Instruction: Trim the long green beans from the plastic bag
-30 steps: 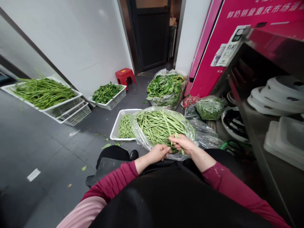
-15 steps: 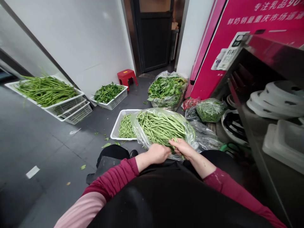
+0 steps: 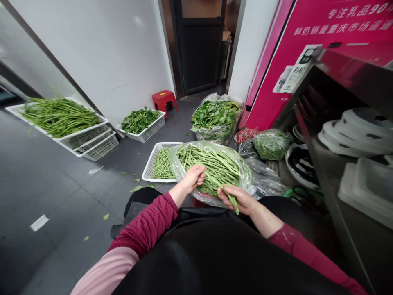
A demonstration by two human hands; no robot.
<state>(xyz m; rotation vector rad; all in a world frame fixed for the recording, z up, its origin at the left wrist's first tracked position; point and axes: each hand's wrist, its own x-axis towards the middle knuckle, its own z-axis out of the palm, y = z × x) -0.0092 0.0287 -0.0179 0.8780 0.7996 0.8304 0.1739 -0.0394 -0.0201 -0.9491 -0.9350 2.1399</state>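
Observation:
Right in front of me lies an opened clear plastic bag (image 3: 175, 157) full of long green beans (image 3: 217, 162). My left hand (image 3: 194, 177) is closed over the bag's near left side, fingers pinched on the upper end of a few long beans. Those beans slant down to my right hand (image 3: 236, 198), which is closed around their lower part, with the ends (image 3: 235, 203) sticking out below. Beyond my left hand, a white perforated basket (image 3: 147, 168) holds short bean pieces (image 3: 163, 164), partly covered by the bag.
Stacked white baskets (image 3: 100, 151) with long greens stand at left. Near the wall are a basket of leaves (image 3: 149, 133) and a red stool (image 3: 164, 99). A bag of leafy greens (image 3: 216, 116) sits ahead. At right, a metal shelf (image 3: 328, 196) holds white containers (image 3: 365, 192).
My left hand has moved up and to the left, away from my right hand. The beans now stretch visibly between the two hands; my right hand has shifted only slightly.

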